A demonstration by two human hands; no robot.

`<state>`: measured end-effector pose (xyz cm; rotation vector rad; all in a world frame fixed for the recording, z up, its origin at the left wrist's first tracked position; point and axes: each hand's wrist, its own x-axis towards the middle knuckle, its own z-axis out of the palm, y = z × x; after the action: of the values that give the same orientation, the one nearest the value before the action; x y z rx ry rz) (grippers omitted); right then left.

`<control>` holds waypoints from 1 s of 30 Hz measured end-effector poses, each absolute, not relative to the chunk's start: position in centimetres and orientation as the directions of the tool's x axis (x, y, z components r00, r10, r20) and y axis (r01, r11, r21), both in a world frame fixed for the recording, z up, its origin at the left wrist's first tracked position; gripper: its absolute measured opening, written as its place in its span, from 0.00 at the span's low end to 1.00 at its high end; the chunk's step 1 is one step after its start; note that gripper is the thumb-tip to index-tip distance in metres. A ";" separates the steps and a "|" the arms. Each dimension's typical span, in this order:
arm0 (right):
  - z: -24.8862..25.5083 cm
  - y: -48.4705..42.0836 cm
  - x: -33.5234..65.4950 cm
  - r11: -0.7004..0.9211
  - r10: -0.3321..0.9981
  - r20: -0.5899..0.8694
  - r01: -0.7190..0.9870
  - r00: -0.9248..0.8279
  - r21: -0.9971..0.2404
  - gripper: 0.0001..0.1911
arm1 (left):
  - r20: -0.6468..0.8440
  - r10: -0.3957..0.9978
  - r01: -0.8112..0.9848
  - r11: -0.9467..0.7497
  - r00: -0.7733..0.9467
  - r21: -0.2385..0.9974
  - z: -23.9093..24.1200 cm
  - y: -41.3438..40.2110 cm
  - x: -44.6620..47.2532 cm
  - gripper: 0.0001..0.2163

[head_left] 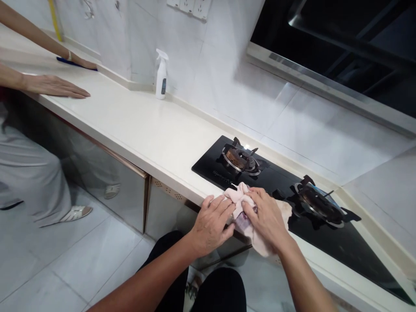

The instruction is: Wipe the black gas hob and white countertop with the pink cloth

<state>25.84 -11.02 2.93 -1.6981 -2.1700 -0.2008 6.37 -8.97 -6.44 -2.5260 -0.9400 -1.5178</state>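
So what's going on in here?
Someone has their right hand on a bunched pale cloth at the front edge of a black gas stove. Their left hand is spread close beside it, fingertips at the cloth's edge. Farther along the counter, another person has one hand flat on the surface and the other hand on something blue. A white spray bottle stands upright near the wall.

I'm in a kitchen: 2-burner gas hob (279,175) w/ pan supports (311,178) set in the long white tabletop (139,125), what looks like an extr. hood (341,47) above, cab. doors (110,169) below me, elec. sockets (188,5) on the tiled wall (208,65), floor (87,251) tiled too.
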 end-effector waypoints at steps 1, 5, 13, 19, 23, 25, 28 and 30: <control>3.1 -10.0 26.0 0.239 0.915 0.363 0.961 -0.175 -0.139 0.18 | 0.813 0.469 0.520 -0.817 0.345 0.251 -6.4 -9.0 6.3 0.18; 3.4 -6.4 28.0 0.114 0.947 0.318 0.966 -0.035 -0.234 0.22 | 0.803 0.459 0.526 -0.822 0.380 0.221 -6.5 -9.0 6.2 0.17; 2.8 -5.7 28.0 -0.002 0.928 0.360 0.968 0.094 -0.250 0.27 | 0.799 0.453 0.521 -0.827 0.395 0.211 -6.5 -8.9 6.0 0.17; 2.3 -9.1 27.0 0.114 0.946 0.324 0.950 -0.015 -0.290 0.27 | 0.810 0.397 0.498 -0.854 0.432 0.153 -6.1 -8.3 4.4 0.17; 2.2 -9.6 26.3 0.204 0.936 0.328 0.955 -0.126 -0.217 0.22 | 0.851 0.462 0.567 -0.783 0.251 0.258 -6.5 -6.6 1.7 0.12; 2.3 -9.2 25.6 0.214 0.933 0.330 0.957 -0.142 -0.196 0.21 | 0.846 0.513 0.610 -0.719 0.144 0.333 -6.5 -5.2 -0.1 0.09; 2.5 -8.0 23.9 0.230 0.930 0.331 0.957 -0.163 -0.177 0.20 | 0.830 0.557 0.663 -0.618 -0.009 0.422 -6.2 -3.3 -2.6 0.09; 2.7 -6.8 22.3 0.262 0.922 0.333 0.951 -0.196 -0.165 0.18 | 0.841 0.538 0.670 -0.605 -0.055 0.431 -6.0 -2.5 -3.6 0.11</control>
<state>22.25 -6.85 2.69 -1.7089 -2.1767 -0.1089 -3.58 -2.54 -6.04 -2.0766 -1.3363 -1.7512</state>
